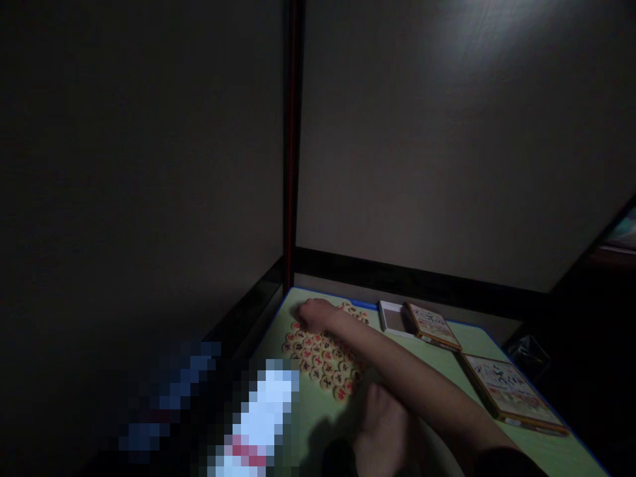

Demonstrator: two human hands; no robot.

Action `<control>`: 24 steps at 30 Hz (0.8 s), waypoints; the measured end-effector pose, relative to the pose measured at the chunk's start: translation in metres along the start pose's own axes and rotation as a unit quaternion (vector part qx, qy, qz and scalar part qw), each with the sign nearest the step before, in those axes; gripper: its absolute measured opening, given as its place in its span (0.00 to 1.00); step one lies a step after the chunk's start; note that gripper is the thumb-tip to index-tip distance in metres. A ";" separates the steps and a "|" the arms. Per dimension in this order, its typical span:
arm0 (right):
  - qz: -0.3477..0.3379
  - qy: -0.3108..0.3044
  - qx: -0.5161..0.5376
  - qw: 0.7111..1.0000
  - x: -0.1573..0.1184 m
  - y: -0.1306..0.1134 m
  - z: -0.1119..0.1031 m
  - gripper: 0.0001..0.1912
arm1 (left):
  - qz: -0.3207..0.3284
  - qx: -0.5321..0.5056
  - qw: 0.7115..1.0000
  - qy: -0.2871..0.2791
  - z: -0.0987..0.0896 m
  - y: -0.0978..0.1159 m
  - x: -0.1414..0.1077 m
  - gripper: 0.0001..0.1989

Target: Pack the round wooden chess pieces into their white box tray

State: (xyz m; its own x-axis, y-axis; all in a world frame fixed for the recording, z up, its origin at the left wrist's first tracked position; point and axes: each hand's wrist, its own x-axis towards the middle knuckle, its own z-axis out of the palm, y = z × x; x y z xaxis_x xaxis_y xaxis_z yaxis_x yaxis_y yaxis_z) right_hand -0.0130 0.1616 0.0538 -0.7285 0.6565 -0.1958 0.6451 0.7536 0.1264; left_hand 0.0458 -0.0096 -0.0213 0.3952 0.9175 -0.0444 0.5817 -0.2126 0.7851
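Observation:
Many round wooden pieces with red and black characters (318, 361) lie face up in a close group on the green table (318, 430). Stretched across them, my right arm ends in my right hand (316, 315) at the far left part of the group, its fingers curled down over the pieces; whether it grips one is hidden. Lower down, near the closest pieces, my left hand (381, 424) rests over the table, dark and blurred, with its fingers not clearly visible.
An open white box (394, 319) stands at the table's back edge beside a printed box (433, 326). Another printed box (511, 392) lies at the right. Walls (422, 152) rise behind and left. A pixelated patch covers the lower left.

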 end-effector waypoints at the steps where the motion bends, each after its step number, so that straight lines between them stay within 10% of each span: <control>1: 0.001 -0.002 0.001 1.000 0.000 -0.001 -0.001 0.12 | -0.012 -0.017 1.000 -0.007 -0.001 0.000 -0.001 0.29; 11: 0.006 0.084 0.063 0.994 -0.034 0.020 -0.020 0.13 | 0.003 0.161 0.986 -0.032 -0.009 0.018 0.011 0.21; 18: 0.099 0.244 0.217 0.940 -0.186 0.068 0.013 0.10 | -0.024 0.140 0.986 0.092 -0.021 0.029 0.020 0.14; 24: 0.100 0.197 0.322 0.921 -0.271 0.040 0.077 0.12 | -0.038 0.168 0.975 0.143 -0.023 0.026 0.025 0.13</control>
State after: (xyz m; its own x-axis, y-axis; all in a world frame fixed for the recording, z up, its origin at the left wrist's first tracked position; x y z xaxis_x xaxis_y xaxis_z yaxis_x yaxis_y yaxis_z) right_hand 0.2276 0.0112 0.0367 -0.5254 0.8370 0.1532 0.6860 0.5232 -0.5057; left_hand 0.0545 0.0152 0.0127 0.1551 0.9809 0.1177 0.8209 -0.1943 0.5371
